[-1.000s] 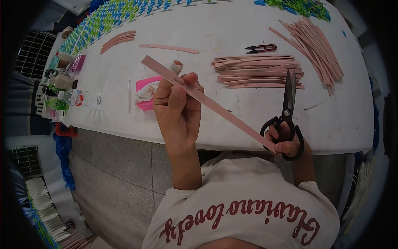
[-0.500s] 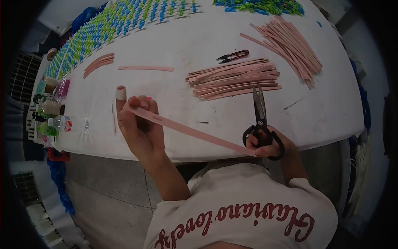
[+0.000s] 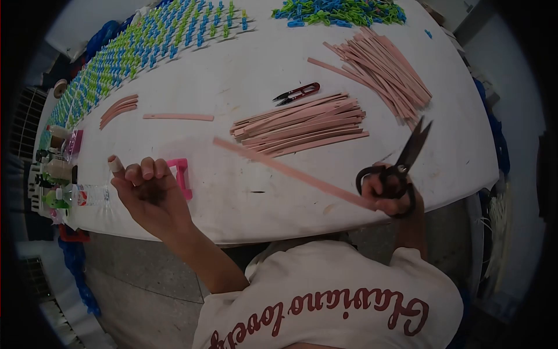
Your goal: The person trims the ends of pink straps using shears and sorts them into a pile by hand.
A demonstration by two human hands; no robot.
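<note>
My right hand (image 3: 392,198) is closed with black-handled scissors (image 3: 401,168) looped on its fingers, blades pointing up and away. The same hand pinches the near end of a flat pink strip (image 3: 290,173), which slants up to the left with its far end free. My left hand (image 3: 152,195) is raised over the table's left part, holding nothing, its fingers loosely bent and apart; one fingertip wears a white wrap. Just beside it, partly hidden, is a bright pink plastic frame-like object (image 3: 185,177). A pile of pink strips (image 3: 302,125) lies beyond the held strip.
Another strip pile (image 3: 383,72) lies back right, with thread snips (image 3: 296,93) left of it. A single strip (image 3: 178,117) and several curved strips (image 3: 119,109) lie left. Clips stand in rows (image 3: 157,49); loose clips (image 3: 340,11) are heaped behind. A bottle (image 3: 87,196) lies at the left edge.
My left hand has let go of the strip's far end and moved left and down. My right hand has moved right with the scissors and strip, and the blades now tilt right. The view has shifted.
</note>
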